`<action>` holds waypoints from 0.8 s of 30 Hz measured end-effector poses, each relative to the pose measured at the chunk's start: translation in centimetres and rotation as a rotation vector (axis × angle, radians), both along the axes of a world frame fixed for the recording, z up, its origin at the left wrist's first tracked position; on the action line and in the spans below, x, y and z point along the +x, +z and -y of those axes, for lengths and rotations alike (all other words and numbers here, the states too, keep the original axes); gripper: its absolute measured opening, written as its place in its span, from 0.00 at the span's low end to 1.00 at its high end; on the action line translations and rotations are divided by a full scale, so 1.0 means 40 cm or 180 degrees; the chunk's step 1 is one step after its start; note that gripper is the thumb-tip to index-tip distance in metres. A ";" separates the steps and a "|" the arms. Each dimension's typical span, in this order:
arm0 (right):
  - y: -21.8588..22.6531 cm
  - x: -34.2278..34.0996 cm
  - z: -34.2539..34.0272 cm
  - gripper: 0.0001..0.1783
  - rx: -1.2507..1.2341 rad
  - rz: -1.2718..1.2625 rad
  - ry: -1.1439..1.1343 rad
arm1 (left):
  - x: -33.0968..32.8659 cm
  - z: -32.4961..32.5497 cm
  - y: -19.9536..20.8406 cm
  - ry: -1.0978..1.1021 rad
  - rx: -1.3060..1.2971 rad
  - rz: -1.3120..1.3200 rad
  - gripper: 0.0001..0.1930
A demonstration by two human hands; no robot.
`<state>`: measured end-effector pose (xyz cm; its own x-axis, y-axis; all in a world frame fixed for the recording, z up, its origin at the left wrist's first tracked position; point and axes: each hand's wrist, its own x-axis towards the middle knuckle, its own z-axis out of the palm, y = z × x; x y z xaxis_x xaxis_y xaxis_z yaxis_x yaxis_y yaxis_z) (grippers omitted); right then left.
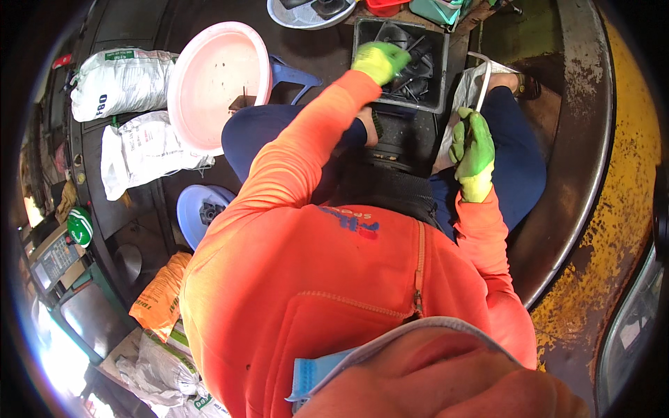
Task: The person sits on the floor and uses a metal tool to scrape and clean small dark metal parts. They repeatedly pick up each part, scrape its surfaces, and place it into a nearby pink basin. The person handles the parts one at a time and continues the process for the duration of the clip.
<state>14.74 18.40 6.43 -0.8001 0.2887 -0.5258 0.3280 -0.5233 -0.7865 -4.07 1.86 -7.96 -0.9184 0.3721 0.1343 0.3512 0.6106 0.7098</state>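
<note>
My left hand, in a yellow-green glove, reaches over a black rectangular bin. Dark moulded-looking parts fill the bin, and the hand is at their left side. Motion smears its fingers, so their grip does not show. Closer to my body, my right hand, in a matching glove, is closed with its fingers curled. Something small and dark shows at its fingertips, too small to name. Just beyond that hand stands the white curved rim of a pale bag, beside my right leg.
Left of my legs stands a pink basin with a small brown piece inside. A blue basin holds a black part. White sacks lie further left. Another basin with black parts is at the top. Rusty yellow metal borders the right.
</note>
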 end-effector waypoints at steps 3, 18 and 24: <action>-0.018 -0.001 0.006 0.17 -0.0320 0.0004 0.0258 | 0.073 -0.088 0.017 -0.0460 -0.2169 0.0654 0.17; -0.057 0.008 0.029 0.19 -0.0087 -0.0120 0.0585 | 0.216 -0.065 -0.093 -0.0711 -0.0398 -0.0322 0.13; -0.070 0.011 0.032 0.18 -0.0085 0.0055 0.0498 | 0.205 -0.109 -0.113 0.0818 -0.0097 0.0948 0.17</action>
<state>15.19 17.12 3.61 -0.8249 0.1471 -0.5458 0.4205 -0.4854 -0.7665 4.13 6.21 -12.46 -0.9793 0.1245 -0.1597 -0.0346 0.6742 0.7377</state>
